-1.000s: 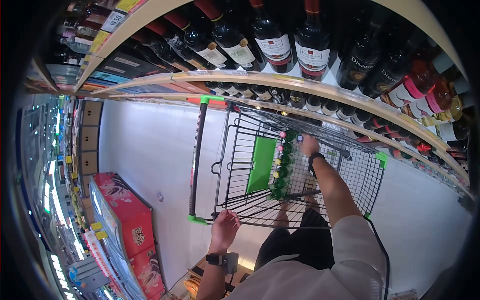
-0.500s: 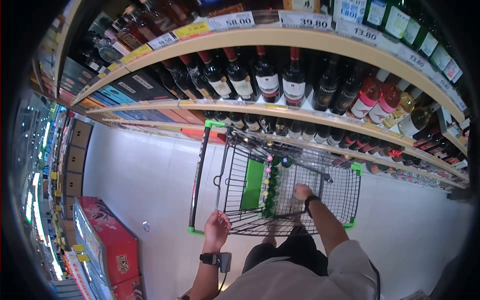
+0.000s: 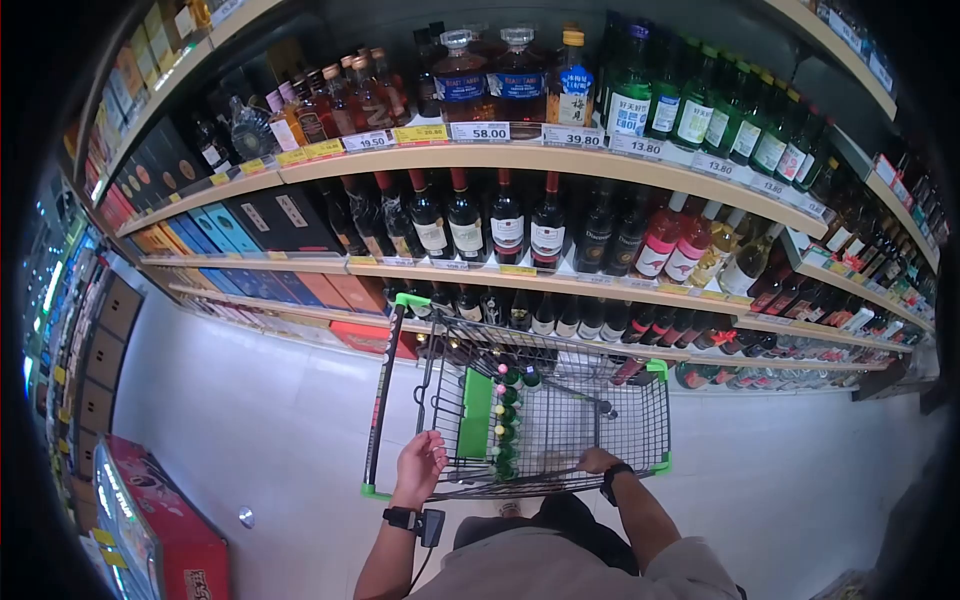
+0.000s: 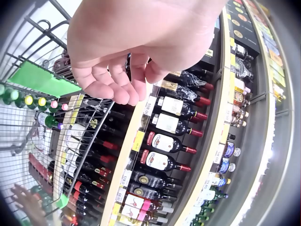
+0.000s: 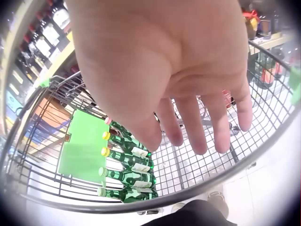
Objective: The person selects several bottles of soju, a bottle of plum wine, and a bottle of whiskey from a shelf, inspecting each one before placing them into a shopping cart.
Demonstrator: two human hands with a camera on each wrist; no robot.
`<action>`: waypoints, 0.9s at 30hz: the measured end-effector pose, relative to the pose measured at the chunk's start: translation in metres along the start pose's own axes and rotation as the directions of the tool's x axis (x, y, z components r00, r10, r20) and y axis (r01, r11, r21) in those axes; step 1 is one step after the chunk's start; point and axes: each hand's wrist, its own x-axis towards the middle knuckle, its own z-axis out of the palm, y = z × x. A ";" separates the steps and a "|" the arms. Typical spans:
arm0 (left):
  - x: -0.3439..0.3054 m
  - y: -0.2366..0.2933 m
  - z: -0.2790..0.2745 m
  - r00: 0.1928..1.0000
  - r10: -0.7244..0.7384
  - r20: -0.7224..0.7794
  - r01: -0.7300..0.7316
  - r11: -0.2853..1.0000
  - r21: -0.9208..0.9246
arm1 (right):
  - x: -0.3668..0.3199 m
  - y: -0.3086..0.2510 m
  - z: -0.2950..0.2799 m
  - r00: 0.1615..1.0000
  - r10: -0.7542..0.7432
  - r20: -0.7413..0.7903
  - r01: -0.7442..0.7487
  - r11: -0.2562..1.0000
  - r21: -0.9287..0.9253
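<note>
Green glass bottles (image 3: pixel 508 430) lie in a row inside the cart (image 3: pixel 640 410) in the head view, necks toward the green panel (image 3: pixel 475 415), caps pink and yellow. One more bottle (image 3: pixel 531 376), dark-capped, sits just beside the row at the end nearest the shelf (image 3: pixel 480 160). The left hand (image 3: pixel 421 462) is near the handle (image 3: pixel 380 400), palm upward, fingers loosely bent around nothing. The right hand (image 3: pixel 600 460) is at the near side of the cart; from here its fingers are too small to read. Beyond the cart, wine (image 3: pixel 507 225) fills the middle shelf level, above it spirits (image 3: pixel 517 75) and green soju (image 3: pixel 695 115), with price tags (image 3: pixel 480 131) along the edge. A red freezer (image 3: pixel 165 510) is at lower left on the pale floor (image 3: pixel 290 420).

In the left wrist view, the left hand fills the top, fingers softly curled and empty, with wine behind it. The green panel and the caps of the row show at the left, the single bottle with its purple cap near them. The right hand appears at lower left, fingers spread, slightly blurred.

In the right wrist view, the right hand is open wide, fingers nearly straight and apart, with no object in its hold. Its fingertips (image 5: pixel 222 145) hang over the cart's wire mesh, and the row lies just beside the thumb in the picture, white labels visible.
</note>
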 end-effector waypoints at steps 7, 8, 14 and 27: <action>0.016 -0.009 -0.053 0.848 0.518 0.112 -0.351 0.389 0.852 | -0.054 0.022 0.011 0.995 -0.011 -0.095 -0.002 0.990 -0.141; 0.011 -0.006 -0.055 0.806 0.565 0.176 -0.339 0.197 0.920 | -0.061 0.024 0.012 0.997 -0.018 -0.079 0.005 0.986 -0.166; -0.004 -0.013 -0.075 0.982 0.180 -0.061 0.138 -0.457 0.879 | -0.066 0.091 0.042 0.990 0.117 -0.082 -0.127 0.983 -0.130; -0.021 -0.051 -0.112 0.981 0.194 -0.013 0.121 -0.557 0.822 | -0.092 0.116 0.021 0.922 0.202 -0.329 -0.240 0.968 -0.078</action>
